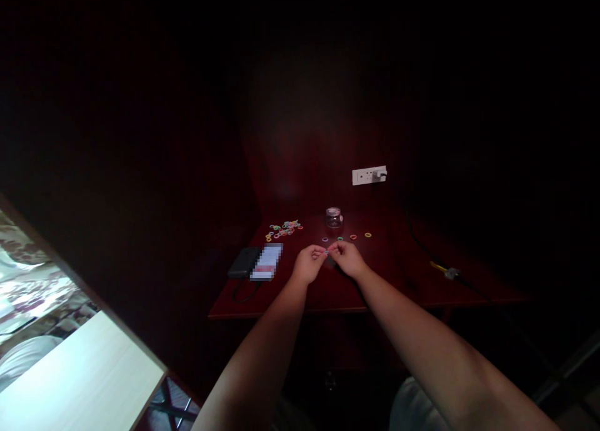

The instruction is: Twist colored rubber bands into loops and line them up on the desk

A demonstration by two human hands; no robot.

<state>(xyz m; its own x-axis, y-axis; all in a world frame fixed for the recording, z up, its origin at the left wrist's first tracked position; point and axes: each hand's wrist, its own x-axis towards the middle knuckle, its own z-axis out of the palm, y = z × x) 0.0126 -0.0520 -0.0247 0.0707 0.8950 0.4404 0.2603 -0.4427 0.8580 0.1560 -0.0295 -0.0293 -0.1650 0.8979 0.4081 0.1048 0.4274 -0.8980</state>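
Observation:
My left hand (309, 263) and my right hand (348, 260) meet over the dark red desk, thumbs and fingers pinched together. Between the fingertips is a small pale hair tie (327, 252), mostly covered by the fingers. Just beyond my hands lies a loose row of single hair ties: a purple one (325, 239), a green one (340, 238), an orange-red one (353, 237) and a yellow one (368, 235). Behind that row stands a clear jar (334, 221) with a lid. Farther left is a scattered pile of multicoloured hair ties (287, 228).
Left of my hands lie a black power bank or case (244, 263) and a phone with a blurred screen (267, 262), with a cable nearby. A wall socket (369, 175) holds a plug. At right rests a dark cord with a yellow piece (438, 268). The desk's front edge (328, 310) is close.

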